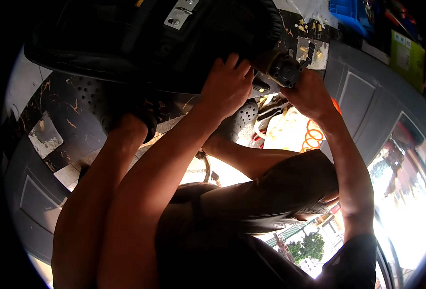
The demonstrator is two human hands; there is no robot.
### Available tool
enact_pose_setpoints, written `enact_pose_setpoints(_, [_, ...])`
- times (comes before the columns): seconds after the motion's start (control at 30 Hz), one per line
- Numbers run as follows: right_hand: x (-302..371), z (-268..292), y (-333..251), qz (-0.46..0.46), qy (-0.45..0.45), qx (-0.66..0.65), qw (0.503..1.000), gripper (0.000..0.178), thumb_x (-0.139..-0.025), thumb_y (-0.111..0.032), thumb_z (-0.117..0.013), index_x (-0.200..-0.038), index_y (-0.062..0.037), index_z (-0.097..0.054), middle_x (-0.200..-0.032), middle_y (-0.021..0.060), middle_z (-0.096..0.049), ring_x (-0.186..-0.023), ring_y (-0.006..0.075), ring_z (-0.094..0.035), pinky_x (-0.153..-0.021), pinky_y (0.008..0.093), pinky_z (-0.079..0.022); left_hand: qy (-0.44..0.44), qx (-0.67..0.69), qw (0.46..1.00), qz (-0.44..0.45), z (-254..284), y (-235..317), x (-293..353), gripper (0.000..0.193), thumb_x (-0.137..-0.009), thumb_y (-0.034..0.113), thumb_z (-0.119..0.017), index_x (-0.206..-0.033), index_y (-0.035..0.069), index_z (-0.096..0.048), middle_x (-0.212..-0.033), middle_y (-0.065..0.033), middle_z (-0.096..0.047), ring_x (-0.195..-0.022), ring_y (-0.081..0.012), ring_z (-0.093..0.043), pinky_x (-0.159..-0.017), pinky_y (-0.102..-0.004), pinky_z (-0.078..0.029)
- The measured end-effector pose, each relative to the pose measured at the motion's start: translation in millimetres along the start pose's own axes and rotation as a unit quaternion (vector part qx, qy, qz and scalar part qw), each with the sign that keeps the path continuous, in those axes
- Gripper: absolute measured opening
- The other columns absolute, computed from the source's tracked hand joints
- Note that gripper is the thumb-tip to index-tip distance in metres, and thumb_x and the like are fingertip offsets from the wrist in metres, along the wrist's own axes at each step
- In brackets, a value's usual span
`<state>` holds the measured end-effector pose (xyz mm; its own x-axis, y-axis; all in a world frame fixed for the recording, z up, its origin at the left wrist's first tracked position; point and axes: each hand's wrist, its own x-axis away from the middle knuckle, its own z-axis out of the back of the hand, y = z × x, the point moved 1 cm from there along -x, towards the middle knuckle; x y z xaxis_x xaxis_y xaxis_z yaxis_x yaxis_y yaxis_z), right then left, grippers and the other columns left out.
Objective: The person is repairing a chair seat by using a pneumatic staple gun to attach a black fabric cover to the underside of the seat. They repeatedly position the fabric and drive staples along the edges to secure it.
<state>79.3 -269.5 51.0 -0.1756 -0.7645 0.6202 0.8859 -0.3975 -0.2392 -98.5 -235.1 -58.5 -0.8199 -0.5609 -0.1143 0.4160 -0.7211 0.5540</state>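
Wraps the right grip [311,92] firmly around a dark power tool [285,71], with most fingers hidden behind the round, screw-studded end. Holds that tool just up and to the left of the right grip, and near the left grip [227,87], on its upper right side. Lays the left grip at the lower right part of a black padded piece [126,43] (too deep in shadow to make out fully), with fingers bent and slightly parted; cannot tell whether pinching anything, with the fingertips partly lost against the black. Has a short dark ribbed rod [261,85] between the two grips, just beside the left one. Has a silver metal plate [180,14] with bolts on the black piece, up and to the left of the left grip. Has an orange coiled hose [312,136] below the right grip, near the wrist. Wears grey clogs with round holes, one [244,115] just below and right of the left grip, the other [88,94] well apart to its left. Has a blue bin [349,18] above and right of the right grip, and a green box [402,57] farther right.
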Motion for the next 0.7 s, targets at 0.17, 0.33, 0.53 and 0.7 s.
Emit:
enact_pose_setpoints(0.17, [-0.2, -0.5, -8.5, -0.015, 0.021, 0.021, 0.999, 0.039, -0.077, -0.016, -0.070, -0.113, -0.0054, -0.061, -0.083, 0.0238, -0.069, -0.083, 0.0441, -0.067, -0.074, 0.0496, -0.055, 0.019, 0.013, 1.000, -0.003, 4.8, 3.1, 12.1, 0.024, -0.081, 0.022, -0.068, -0.099, 0.007, -0.073, -0.114, -0.0096, -0.059, -0.111, -0.0268, -0.052, -0.085, -0.0384, -0.046])
enact_pose_setpoints(0.33, [-1.3, -4.8, -7.2, -0.016, 0.032, 0.018, 0.999, 0.034, -0.078, -0.015, -0.069, -0.109, -0.0051, -0.063, -0.085, 0.0238, -0.069, -0.083, 0.0438, -0.067, -0.074, 0.0492, -0.055, -0.023, -0.023, 0.999, 0.022, 1.0, 6.4, 20.9, 0.044, -0.078, 0.029, -0.075, -0.117, 0.010, -0.067, -0.130, -0.0151, -0.051, -0.117, -0.0314, -0.050, -0.095, -0.0436, -0.044])
enact_pose_setpoints(0.53, [-6.4, -3.6, -12.5, -0.008, 0.036, 0.055, 0.998, 0.032, -0.080, -0.021, -0.067, -0.106, -0.0033, -0.062, -0.084, 0.0241, -0.069, -0.079, 0.0438, -0.067, -0.072, 0.0504, -0.056, -0.020, -0.077, 0.997, 0.005, -1.6, 3.5, 28.1, 0.039, -0.083, 0.029, -0.070, -0.118, 0.012, -0.069, -0.132, -0.0142, -0.052, -0.116, -0.0301, -0.049, -0.099, -0.0469, -0.040])
enact_pose_setpoints(0.7, [-7.5, -1.1, -12.0, -0.041, -0.003, 0.017, 0.999, 0.029, -0.080, -0.021, -0.063, -0.102, -0.0028, -0.064, -0.088, 0.0252, -0.069, -0.086, 0.0426, -0.067, -0.077, 0.0491, -0.055, -0.041, -0.110, 0.993, -0.006, 0.2, 2.6, 26.8, 0.031, -0.088, 0.030, -0.064, -0.113, 0.013, -0.074, -0.133, -0.0114, -0.053, -0.120, -0.0296, -0.046, -0.104, -0.0495, -0.036])
